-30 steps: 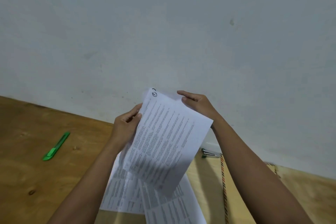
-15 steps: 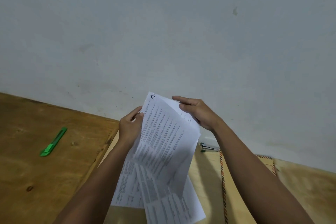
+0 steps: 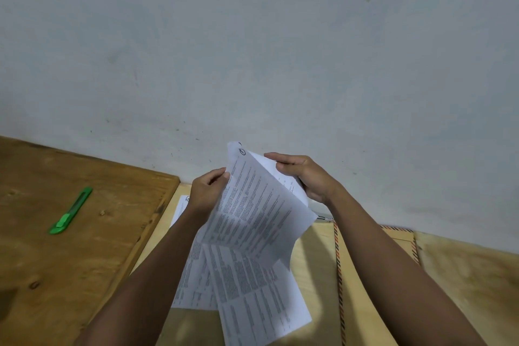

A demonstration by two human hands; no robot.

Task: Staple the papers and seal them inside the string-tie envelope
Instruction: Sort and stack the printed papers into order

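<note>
Papers [image 3: 252,211], printed sheets, are held raised above the table [image 3: 84,247] near its far edge, by the wall. More sheets [image 3: 252,289] lie flat beneath them. Envelope [image 3: 365,275] with striped border lies to the right, partly under the right arm. Left hand [image 3: 206,194] pinches the raised papers' left edge; right hand [image 3: 306,177] grips their top right. Green cutter [image 3: 71,211] rests well apart, toward the left edge.

Green utility knife [image 3: 70,211] on wooden board [image 3: 92,233]

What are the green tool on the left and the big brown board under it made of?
The green tool looks like moulded plastic: bright, even colour with a slight sheen. It may be a utility knife; no blade shows. The brown board looks like plywood or wood veneer, matt, with visible grain and dark knots.
</note>
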